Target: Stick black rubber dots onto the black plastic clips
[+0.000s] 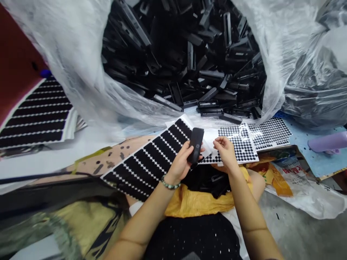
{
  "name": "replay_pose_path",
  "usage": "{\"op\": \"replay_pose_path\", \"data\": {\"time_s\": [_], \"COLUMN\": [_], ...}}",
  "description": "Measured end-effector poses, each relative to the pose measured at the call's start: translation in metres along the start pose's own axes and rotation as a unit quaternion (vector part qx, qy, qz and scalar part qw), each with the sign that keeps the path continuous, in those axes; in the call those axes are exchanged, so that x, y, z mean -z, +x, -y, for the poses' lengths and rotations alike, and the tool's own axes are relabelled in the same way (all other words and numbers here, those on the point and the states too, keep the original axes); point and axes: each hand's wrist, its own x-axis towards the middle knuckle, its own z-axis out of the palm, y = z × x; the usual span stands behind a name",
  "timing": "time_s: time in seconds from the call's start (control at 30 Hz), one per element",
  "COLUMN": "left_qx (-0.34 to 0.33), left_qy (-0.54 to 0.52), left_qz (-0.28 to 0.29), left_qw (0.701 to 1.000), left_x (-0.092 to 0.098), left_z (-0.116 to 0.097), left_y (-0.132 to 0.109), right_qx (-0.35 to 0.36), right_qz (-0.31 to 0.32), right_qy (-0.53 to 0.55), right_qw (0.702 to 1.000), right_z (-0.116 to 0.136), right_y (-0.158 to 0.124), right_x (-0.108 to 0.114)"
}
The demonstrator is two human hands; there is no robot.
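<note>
My left hand (182, 163), with a beaded bracelet on its wrist, is closed around a black oblong plastic part (196, 145), which is tilted upright. A small round mark shows on that part's face. To its right, my right hand (225, 148) has thumb and forefinger pinched together; whatever lies between the tips is too small to make out. Beneath and beside the right hand is a white sheet with rows of black round dots (240, 142). A sheet of black strip-shaped stickers (151, 159) lies slanted under the left hand.
A large clear plastic bag (81, 54) full of black plastic parts (191, 54) opens in front. More black parts lie on yellow cloth (200, 204) in my lap. Another strip sheet (35, 112) is at left, another dot sheet (271, 133) and a purple cylindrical object (326, 142) at right.
</note>
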Motion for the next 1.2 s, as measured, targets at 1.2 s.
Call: {"op": "replay_pose_path", "data": {"time_s": [1.2], "left_qx": [-0.134], "left_qy": [0.064], "left_qz": [0.01], "left_qw": [0.989], "left_x": [0.032], "left_z": [0.015], "left_y": [0.001], "right_qx": [0.073], "right_qz": [-0.001], "right_qy": [-0.041], "right_qw": [0.997], "right_z": [0.008], "right_y": [-0.016], "right_x": [-0.042]}}
